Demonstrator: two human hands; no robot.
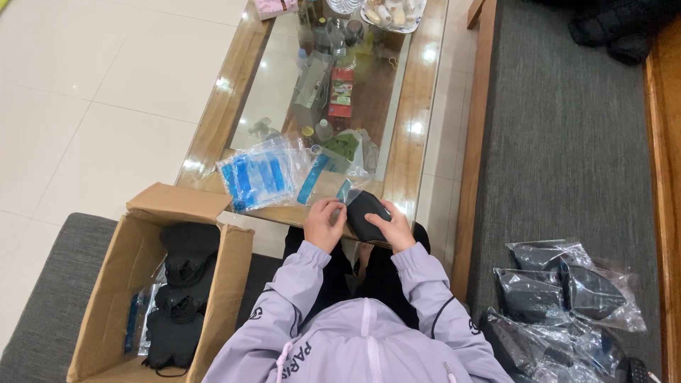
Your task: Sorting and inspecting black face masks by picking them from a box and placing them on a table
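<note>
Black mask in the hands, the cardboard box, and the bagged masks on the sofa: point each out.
black mask (366, 215), head view, middle of its dark face.
cardboard box (117, 273), head view, inner left wall.
bagged masks (560, 298), head view, middle of the pile.

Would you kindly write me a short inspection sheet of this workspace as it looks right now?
Surface: glass-topped wooden table.
Job's things: black mask at the table edge; empty clear bags beside it; cardboard box of black masks; bagged masks on the grey bench.
Clutter: bottles, tray.
Grips: left hand and right hand both hold the mask.
Cables: nothing seen.
Surroundings: pale tiled floor.
</note>
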